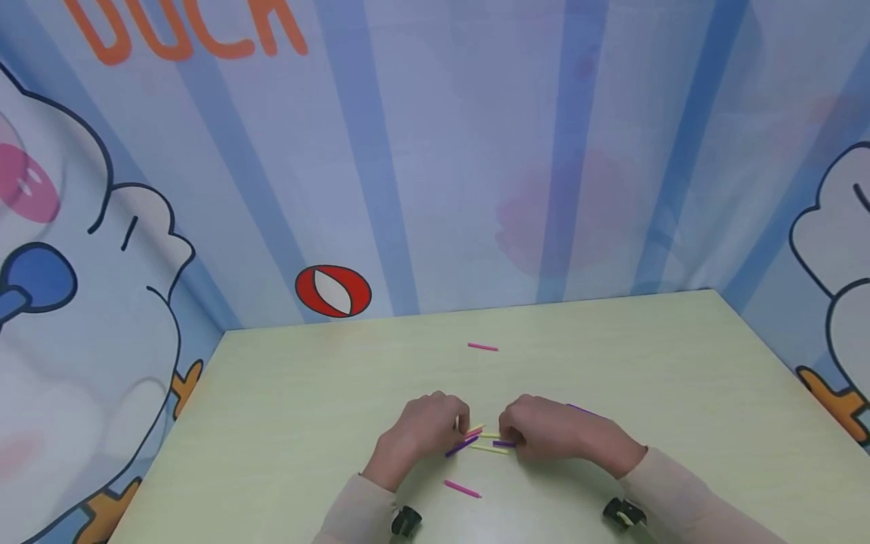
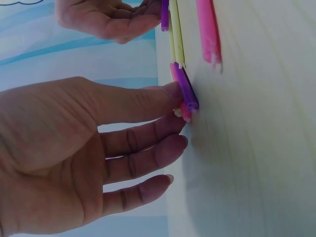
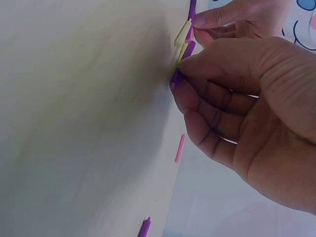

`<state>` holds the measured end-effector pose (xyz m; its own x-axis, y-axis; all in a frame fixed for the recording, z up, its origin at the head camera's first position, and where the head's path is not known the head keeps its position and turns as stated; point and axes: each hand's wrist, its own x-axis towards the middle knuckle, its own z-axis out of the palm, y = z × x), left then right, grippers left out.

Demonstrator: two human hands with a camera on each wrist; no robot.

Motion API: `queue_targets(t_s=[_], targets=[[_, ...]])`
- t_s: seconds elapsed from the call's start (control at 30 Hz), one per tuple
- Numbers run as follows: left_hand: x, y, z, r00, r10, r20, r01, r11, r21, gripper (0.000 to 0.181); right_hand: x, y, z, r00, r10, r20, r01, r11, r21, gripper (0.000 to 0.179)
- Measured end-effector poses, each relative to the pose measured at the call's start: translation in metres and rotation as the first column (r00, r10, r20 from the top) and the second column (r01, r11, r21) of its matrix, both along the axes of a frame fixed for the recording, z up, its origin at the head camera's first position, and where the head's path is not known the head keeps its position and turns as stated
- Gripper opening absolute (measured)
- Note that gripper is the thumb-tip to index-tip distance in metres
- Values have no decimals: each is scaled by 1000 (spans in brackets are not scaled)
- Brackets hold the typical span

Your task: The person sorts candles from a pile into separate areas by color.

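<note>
Several thin candles lie in a loose cluster on the table between the two hands. The left hand [image 1: 430, 427] is at the cluster's left side. Its thumb and fingertips pinch the ends of a purple candle [image 2: 185, 89] and a pink candle [image 2: 186, 115] lying against it. From the right, the right hand [image 1: 547, 427] pinches another purple candle [image 3: 175, 80] between thumb and index finger. Yellow candles [image 1: 491, 449] lie between the hands, partly overlapping the others. The fingertips of both hands are partly hidden in the head view.
On the pale table [image 1: 306, 393], one pink candle [image 1: 482, 347] lies beyond the hands and another pink candle [image 1: 462, 489] nearer the body. A purple candle [image 1: 581, 409] shows behind the right wrist. A printed curtain [image 1: 462, 151] stands along the table's back.
</note>
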<state>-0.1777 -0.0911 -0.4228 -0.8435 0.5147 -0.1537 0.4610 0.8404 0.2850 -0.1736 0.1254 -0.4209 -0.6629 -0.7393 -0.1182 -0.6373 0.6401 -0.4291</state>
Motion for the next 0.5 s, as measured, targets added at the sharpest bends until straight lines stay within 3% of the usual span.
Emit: queue_targets(t_s=[0.33, 0.5], targets=[[1, 1, 4, 1000, 12, 20, -12, 1000, 9, 14, -1, 10, 0, 999, 18, -43, -19, 999, -33, 22], [2, 2, 4, 1000, 16, 25, -16, 1000, 4, 12, 0, 12, 0, 1000, -3, -24, 2, 1000, -24, 20]])
